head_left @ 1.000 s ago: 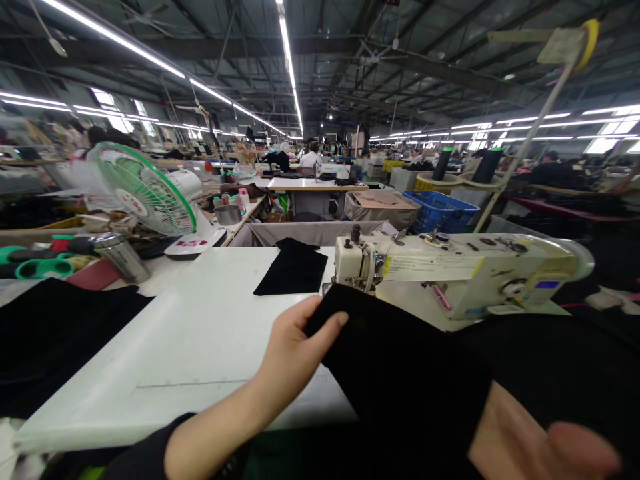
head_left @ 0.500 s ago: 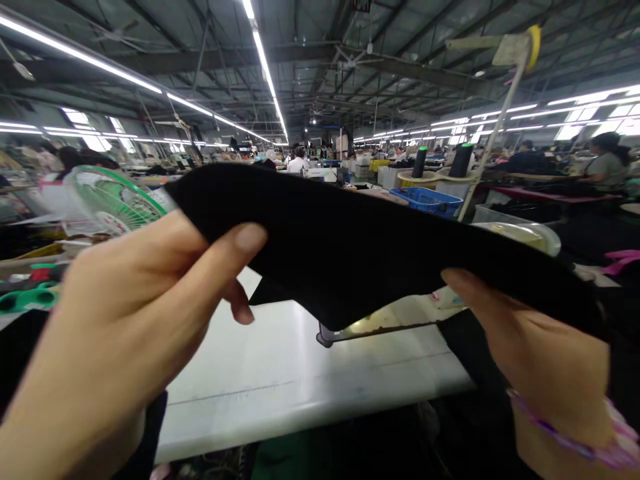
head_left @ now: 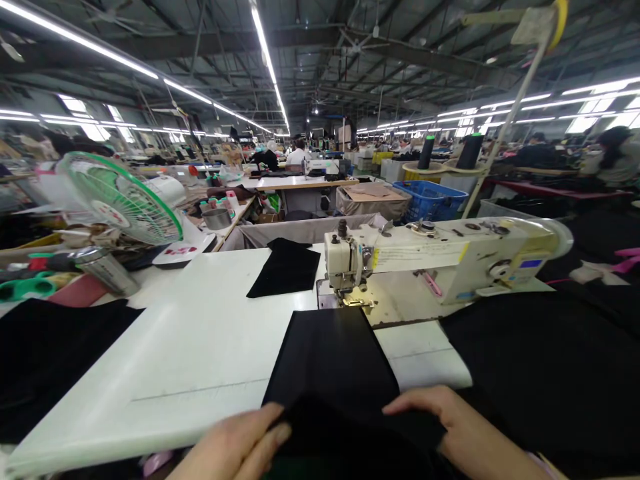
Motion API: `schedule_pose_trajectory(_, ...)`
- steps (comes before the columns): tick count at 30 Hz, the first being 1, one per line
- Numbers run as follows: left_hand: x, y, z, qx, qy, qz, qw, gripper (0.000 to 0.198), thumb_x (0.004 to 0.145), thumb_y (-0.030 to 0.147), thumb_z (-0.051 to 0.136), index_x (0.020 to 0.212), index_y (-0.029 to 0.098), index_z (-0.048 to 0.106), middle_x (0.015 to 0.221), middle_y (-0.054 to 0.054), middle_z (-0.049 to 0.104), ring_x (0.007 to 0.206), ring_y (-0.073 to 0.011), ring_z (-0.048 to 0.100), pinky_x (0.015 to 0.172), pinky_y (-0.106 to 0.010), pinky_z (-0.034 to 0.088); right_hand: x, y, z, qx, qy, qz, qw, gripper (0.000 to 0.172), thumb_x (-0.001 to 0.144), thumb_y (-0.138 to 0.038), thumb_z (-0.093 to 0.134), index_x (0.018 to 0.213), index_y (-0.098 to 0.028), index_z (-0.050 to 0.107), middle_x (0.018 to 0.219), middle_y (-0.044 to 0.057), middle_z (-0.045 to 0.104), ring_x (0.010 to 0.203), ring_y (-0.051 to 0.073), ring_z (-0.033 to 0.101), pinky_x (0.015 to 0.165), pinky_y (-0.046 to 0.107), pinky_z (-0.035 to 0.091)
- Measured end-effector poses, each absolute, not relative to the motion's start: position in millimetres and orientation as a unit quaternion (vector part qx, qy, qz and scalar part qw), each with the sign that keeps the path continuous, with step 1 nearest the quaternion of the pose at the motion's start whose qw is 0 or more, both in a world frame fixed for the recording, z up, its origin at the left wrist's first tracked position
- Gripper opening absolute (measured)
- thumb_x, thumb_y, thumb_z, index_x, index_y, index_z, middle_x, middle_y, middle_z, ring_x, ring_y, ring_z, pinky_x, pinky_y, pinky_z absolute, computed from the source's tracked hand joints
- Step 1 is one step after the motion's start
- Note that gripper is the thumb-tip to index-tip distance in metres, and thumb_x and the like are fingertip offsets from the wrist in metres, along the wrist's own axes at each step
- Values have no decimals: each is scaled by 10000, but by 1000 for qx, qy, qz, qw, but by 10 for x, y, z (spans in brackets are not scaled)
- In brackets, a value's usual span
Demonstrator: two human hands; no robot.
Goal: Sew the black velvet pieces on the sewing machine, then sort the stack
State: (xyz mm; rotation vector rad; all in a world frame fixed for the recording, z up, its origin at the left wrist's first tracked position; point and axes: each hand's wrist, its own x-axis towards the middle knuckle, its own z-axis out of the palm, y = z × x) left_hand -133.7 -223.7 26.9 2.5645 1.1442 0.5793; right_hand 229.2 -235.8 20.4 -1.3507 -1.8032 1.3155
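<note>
Cloth, black, lies over the near edge of the pale tabletop, its far end just before the sewing machine. Of the hands, the left hand pinches its left edge; the right hand meets its right edge, whether pinching I cannot tell. A smaller black piece lies farther left.

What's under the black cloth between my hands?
White tabletop shows on both sides of the black cloth, which seems to lie partly on it; anything directly underneath is hidden.
</note>
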Motion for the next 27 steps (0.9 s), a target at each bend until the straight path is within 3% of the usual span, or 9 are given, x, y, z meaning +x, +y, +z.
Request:
schedule_pose_trajectory(2,-1188,-1958,394,857,472,168,124,290,939,360,441,1065,301,696,949,-26,766,761,-221,708,653,-277,553,2165,-2167,158,-526,-655,471,269,240,869,-356,603,1005,-225,752,919,31,759,872,253,703,767,332,560)
schedule_pose_trajectory(4,-1008,-1639,452,804,574,102,114,381,982,389,353,879,225,681,781,-58,729,722,-239,689,667,-317,524,2039,-1910,77,-550,-655,419,305,239,882,-344,557,917,-179,726,849,44,735,815,252,679,724,342,544)
schedule_pose_trajectory(7,-785,-1199,380,766,638,58,61,310,971,351,402,847,184,632,902,-108,695,858,-268,664,736,-342,486,1892,-1512,-107,-599,-668,252,363,164,829,-310,614,849,-168,692,940,88,695,923,271,635,860,391,499)
schedule_pose_trajectory(10,-695,-903,206,754,651,67,58,129,903,279,535,882,169,600,1063,-143,636,989,-271,616,809,-333,460,1800,-1221,-270,-643,-660,140,362,184,834,-353,646,817,-172,680,988,122,663,982,291,599,936,427,453)
schedule_pose_trajectory(14,-688,-759,43,748,639,100,149,77,813,146,581,811,196,522,898,-80,627,885,-231,612,788,-312,433,1731,-1045,-339,-671,-658,97,327,111,798,-275,665,726,-198,631,857,94,650,880,281,593,846,414,468)
schedule_pose_trajectory(18,-699,-877,-1,706,613,265,237,155,752,76,534,733,214,465,775,-18,594,792,-197,587,738,-297,422,1730,-1074,-327,-643,-632,151,406,118,731,-243,651,643,-220,576,749,48,625,756,236,584,747,373,477)
schedule_pose_trajectory(22,-731,-1192,69,557,541,436,455,172,731,202,638,894,205,582,743,15,637,689,-170,593,688,-283,447,1781,-1313,-304,-577,-505,339,545,252,681,-413,731,774,-192,655,796,47,688,789,238,639,774,369,512)
schedule_pose_trajectory(24,-737,-1367,146,496,487,474,540,265,710,257,716,961,197,655,876,-23,700,775,-187,639,744,-294,476,1811,-1469,-289,-551,-433,424,574,379,648,-467,787,872,-177,687,861,48,724,858,246,663,826,358,521)
schedule_pose_trajectory(27,-727,-1569,263,470,443,528,551,204,743,311,750,903,185,743,1171,-70,682,1038,-241,637,916,-310,467,1854,-1665,-279,-548,-353,465,599,470,628,-496,829,956,-182,710,928,30,743,918,238,669,854,317,525)
